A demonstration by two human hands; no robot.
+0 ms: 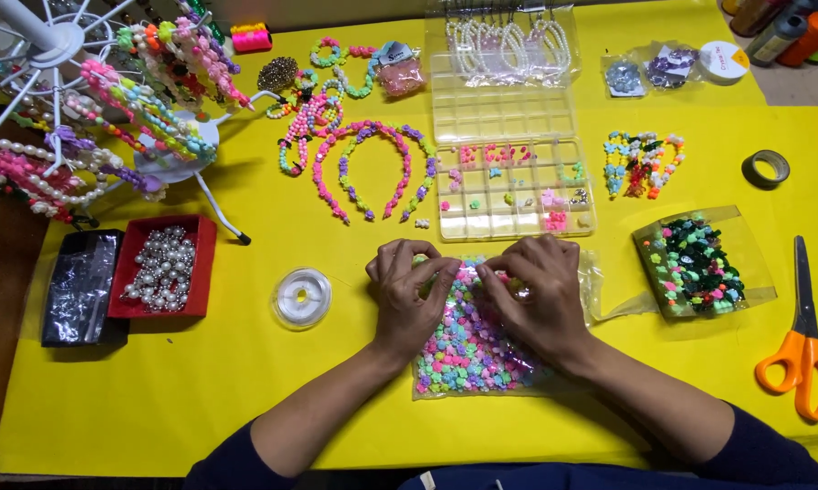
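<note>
While both hands rest on the clear bag of pastel beads [468, 349] at 6 o'clock, the left hand [409, 295] and right hand [536, 299] keep fingers curled narrow, pinching small beads.

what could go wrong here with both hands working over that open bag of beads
1. The left hand and right hand press on the clear bag of pastel beads; a tug could scatter beads over the yellow table cover.
2. The open bead organizer lies just beyond the fingers; a bump might mix its compartments.
3. The spool of clear cord could roll if nudged.
</note>
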